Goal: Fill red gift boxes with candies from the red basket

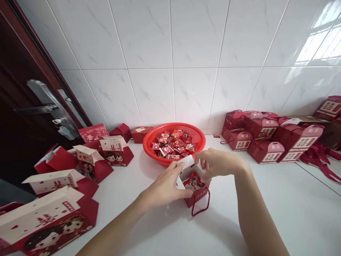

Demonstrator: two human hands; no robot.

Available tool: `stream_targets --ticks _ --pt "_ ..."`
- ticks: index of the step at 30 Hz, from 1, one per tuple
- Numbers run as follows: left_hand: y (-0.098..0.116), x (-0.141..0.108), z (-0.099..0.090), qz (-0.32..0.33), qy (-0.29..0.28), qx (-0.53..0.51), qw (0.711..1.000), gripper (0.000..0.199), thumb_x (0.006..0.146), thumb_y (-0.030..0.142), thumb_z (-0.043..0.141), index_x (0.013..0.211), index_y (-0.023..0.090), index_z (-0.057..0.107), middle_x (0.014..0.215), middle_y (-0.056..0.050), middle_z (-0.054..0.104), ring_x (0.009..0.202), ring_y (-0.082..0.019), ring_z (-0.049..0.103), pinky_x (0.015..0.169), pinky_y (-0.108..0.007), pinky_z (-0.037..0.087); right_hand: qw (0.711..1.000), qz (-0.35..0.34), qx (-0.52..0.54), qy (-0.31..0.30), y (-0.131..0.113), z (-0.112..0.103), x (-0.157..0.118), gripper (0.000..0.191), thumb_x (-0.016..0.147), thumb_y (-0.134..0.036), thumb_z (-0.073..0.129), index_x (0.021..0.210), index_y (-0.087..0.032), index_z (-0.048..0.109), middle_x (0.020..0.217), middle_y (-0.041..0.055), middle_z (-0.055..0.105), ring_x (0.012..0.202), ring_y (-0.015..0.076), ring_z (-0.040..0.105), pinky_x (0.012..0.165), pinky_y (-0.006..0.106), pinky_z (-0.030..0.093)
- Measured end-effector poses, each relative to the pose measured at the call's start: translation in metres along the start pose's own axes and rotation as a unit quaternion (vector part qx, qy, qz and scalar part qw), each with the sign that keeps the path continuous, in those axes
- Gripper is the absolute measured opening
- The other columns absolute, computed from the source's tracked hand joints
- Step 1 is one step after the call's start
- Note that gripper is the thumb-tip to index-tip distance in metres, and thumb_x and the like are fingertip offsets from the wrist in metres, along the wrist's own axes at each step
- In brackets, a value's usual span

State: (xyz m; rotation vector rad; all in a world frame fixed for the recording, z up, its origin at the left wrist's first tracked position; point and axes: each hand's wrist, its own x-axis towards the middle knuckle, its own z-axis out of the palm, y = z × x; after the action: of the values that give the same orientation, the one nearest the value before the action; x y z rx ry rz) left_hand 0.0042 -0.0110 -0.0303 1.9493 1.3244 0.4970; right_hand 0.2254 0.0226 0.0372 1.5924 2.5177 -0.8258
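Note:
In front of the red basket stands a small red candy box point(196, 199) with its top flaps up and a red rope handle point(201, 213) hanging at the front. Red-wrapped candies point(194, 182) lie inside it. My left hand point(167, 186) is closed around the left side of the box, thumb along the front edge and fingers at the left flap. On the right side, my right hand point(217, 164) has curled fingers at the white inner flap, its thumb by the box's right edge. Just behind, the red plastic basket point(149, 153) holds many more wrapped candies point(174, 142).
Open red-and-white boxes point(61, 213) crowd the left side. Closed red boxes point(266, 129) are stacked at the right, beside red ribbons point(319, 161). A tiled wall point(151, 92) closes off the back of the white table point(266, 199); a dark door point(23, 64) is at left.

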Motion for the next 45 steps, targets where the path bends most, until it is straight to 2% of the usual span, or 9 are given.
stream_targets --ticks 3,9,17,20,23,27,34,40,45 --pt "-0.001 0.0 0.0 0.021 0.015 -0.007 1.0 0.077 0.072 0.062 0.075 0.143 0.039 0.053 0.133 -0.007 0.06 0.121 -0.036 0.057 0.08 -0.038 0.056 0.999 0.029 -0.028 0.027 0.0 0.0 -0.002 0.046 0.067 -0.032 0.075 0.109 -0.023 0.06 0.1 0.0069 0.064 0.084 0.0229 0.062 0.052 0.027 0.04" --pt "0.003 -0.001 -0.005 0.018 0.022 0.026 0.999 0.082 0.077 0.064 0.071 0.149 0.032 0.047 0.151 -0.01 0.047 0.138 -0.039 0.042 0.104 -0.046 0.045 0.997 0.049 -0.05 0.032 0.004 0.0 0.0 0.053 0.063 -0.038 0.078 0.11 -0.022 0.059 0.097 0.0067 0.064 0.083 0.0241 0.06 0.055 0.029 0.039" --pt "0.004 0.0 -0.011 0.048 -0.006 0.011 0.999 0.071 0.079 0.054 0.073 0.145 0.04 0.05 0.145 -0.005 0.051 0.121 -0.031 0.056 0.095 -0.04 0.052 0.997 0.051 -0.053 0.028 0.008 -0.001 -0.003 0.057 0.063 -0.037 0.077 0.115 -0.023 0.059 0.101 0.0071 0.065 0.093 0.0267 0.061 0.057 0.029 0.04" --pt "0.007 0.0 -0.011 0.068 -0.004 0.002 0.998 0.053 0.081 0.044 0.073 0.131 0.032 0.064 0.139 -0.005 0.056 0.115 -0.028 0.06 0.091 -0.036 0.053 0.999 0.032 -0.038 0.021 0.012 -0.003 -0.003 0.049 0.066 -0.04 0.075 0.11 -0.023 0.06 0.104 0.0066 0.067 0.094 0.0257 0.062 0.059 0.029 0.042" --pt "0.012 0.0 -0.011 0.076 -0.015 0.016 0.997 0.027 0.084 0.043 0.068 0.102 0.023 0.072 0.12 -0.006 0.065 0.102 -0.025 0.064 0.082 -0.033 0.053 0.999 0.026 -0.021 0.022 0.017 -0.005 -0.003 0.047 0.067 -0.046 0.076 0.105 -0.023 0.061 0.107 0.0063 0.067 0.093 0.0247 0.063 0.062 0.029 0.043" --pt "0.014 0.001 -0.01 0.105 -0.03 0.05 0.993 0.03 0.093 0.047 0.056 0.086 0.02 0.066 0.095 -0.005 0.068 0.091 -0.023 0.063 0.076 -0.032 0.05 1.0 0.023 -0.008 0.015 0.018 -0.006 0.001 0.049 0.063 -0.045 0.08 0.102 -0.023 0.059 0.105 0.0051 0.067 0.09 0.0231 0.063 0.06 0.028 0.044" --pt "0.012 0.002 -0.008 0.113 -0.021 0.08 0.99 0.035 0.093 0.054 0.054 0.093 0.021 0.068 0.1 -0.007 0.068 0.099 -0.027 0.062 0.081 -0.036 0.05 0.996 0.052 -0.056 0.039 0.004 0.003 0.017 0.031 0.075 -0.035 0.074 0.098 -0.022 0.056 0.103 0.0062 0.063 0.084 0.0213 0.061 0.054 0.026 0.036" --pt "0.006 0.005 -0.01 0.106 -0.03 0.071 0.991 0.038 0.08 0.036 0.069 0.115 0.025 0.068 0.118 -0.006 0.068 0.111 -0.029 0.061 0.095 -0.039 0.049 0.994 0.054 -0.093 0.034 -0.001 0.014 0.037 0.038 0.067 -0.023 0.077 0.101 -0.021 0.058 0.103 0.0075 0.063 0.091 0.0248 0.061 0.057 0.027 0.036" --pt "0.002 0.01 -0.005 0.085 -0.005 0.056 0.995 0.047 0.078 0.049 0.075 0.119 0.026 0.068 0.122 -0.006 0.067 0.112 -0.03 0.061 0.097 -0.042 0.049 0.995 0.022 -0.093 0.041 -0.001 0.016 0.038 0.034 0.069 -0.016 0.071 0.101 -0.02 0.058 0.098 0.0068 0.064 0.09 0.024 0.061 0.055 0.027 0.033"
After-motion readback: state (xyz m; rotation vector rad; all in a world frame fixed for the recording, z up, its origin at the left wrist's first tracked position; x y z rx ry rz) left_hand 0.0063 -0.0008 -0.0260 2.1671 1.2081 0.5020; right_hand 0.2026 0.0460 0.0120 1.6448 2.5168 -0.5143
